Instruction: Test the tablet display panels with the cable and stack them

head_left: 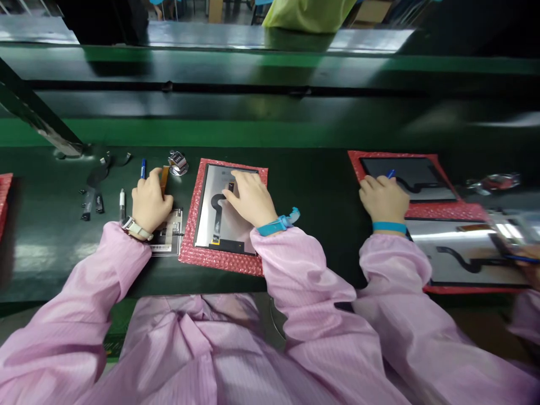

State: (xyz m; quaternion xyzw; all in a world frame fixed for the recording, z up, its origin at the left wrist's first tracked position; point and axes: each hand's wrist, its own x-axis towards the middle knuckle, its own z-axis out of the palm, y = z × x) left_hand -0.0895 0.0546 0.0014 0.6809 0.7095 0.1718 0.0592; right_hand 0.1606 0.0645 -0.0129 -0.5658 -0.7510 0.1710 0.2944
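Under the loosely spread right hand [252, 199], the display panel [233, 229] on red bubble wrap [223, 261] is probably light, stiff, slick and fragile, best taken by its edges, while the left hand [149, 203], well apart, is at a brown strip [164, 179], its grip impossible to tell.

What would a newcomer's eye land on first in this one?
Probably the bright red bubble wrap at centre, with a silvery panel on it, partly covered by the right hand. The blue wristband on that wrist also stands out, as do the pink sleeves across the foreground.
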